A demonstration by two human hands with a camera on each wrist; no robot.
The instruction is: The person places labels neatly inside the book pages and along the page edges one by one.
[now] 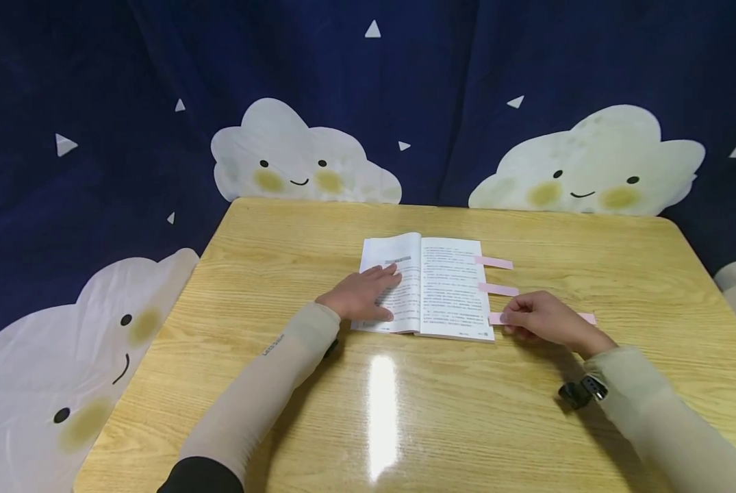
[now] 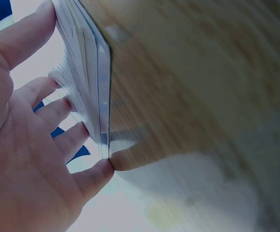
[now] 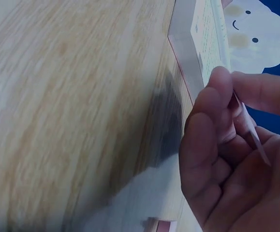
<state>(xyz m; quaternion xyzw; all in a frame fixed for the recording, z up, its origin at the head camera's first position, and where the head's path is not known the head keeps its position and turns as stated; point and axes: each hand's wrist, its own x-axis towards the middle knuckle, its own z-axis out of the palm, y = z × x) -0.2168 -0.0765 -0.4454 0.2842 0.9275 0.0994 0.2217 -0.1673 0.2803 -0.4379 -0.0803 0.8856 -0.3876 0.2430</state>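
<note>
An open book [image 1: 450, 294] with printed pages lies on the wooden table. My left hand [image 1: 363, 293] rests on its left page with fingers spread; in the left wrist view, the little finger touches the book's edge [image 2: 104, 92]. My right hand [image 1: 546, 318] pinches a pink paper strip [image 1: 496, 319] between thumb and fingers at the lower right page edge. That strip [image 3: 252, 126] runs back toward the palm in the right wrist view. Two more pink strips [image 1: 496, 263] [image 1: 500, 289] stick out from the right page above it.
Another pink piece [image 1: 587, 318] shows on the table beyond the right hand. The wooden table [image 1: 466, 424] extends around the book, with a bright glare in front. A dark blue cloth [image 1: 435, 82] with smiling clouds hangs behind and at the left.
</note>
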